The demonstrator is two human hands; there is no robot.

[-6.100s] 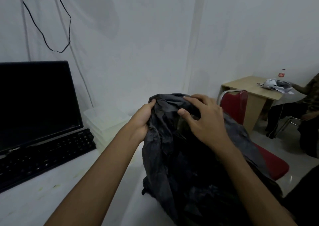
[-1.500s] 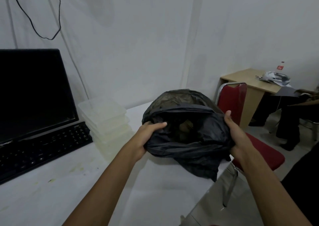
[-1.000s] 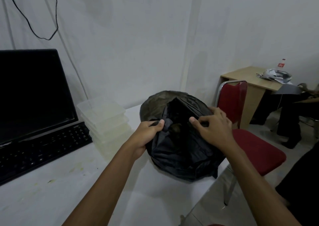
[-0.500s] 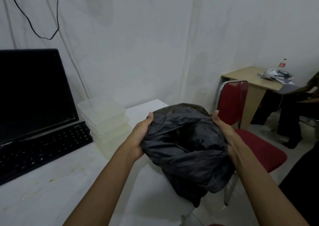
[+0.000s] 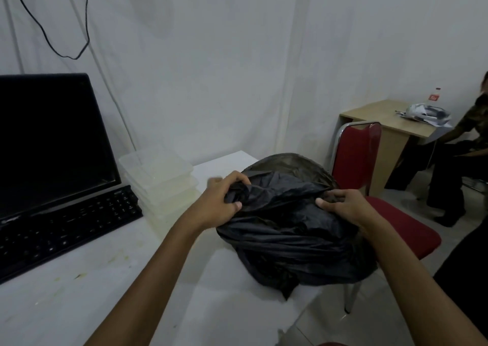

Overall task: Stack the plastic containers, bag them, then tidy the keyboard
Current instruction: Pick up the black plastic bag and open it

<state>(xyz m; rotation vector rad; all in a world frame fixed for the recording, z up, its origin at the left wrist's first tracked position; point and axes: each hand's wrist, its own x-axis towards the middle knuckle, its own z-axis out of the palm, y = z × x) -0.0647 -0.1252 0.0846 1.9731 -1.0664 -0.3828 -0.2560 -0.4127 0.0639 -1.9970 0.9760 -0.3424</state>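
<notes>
Bag (image 5: 290,229) now regathered, red chair (image 5: 369,176) behind, monitor (image 5: 50,139) left

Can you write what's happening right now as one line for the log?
left hand: grips black bag | right hand: grips bag | containers: stacked beside keyboard, not bagged

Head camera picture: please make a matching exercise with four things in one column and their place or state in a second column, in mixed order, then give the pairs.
Things:
1. black bag
2. plastic containers
3. keyboard
4. red chair

Places or states:
A. in front of the dark monitor
B. stacked beside the keyboard's right end
C. gripped by left hand and right hand
D. beyond the white table's right edge

Pairs: 1-C, 2-B, 3-A, 4-D
</notes>
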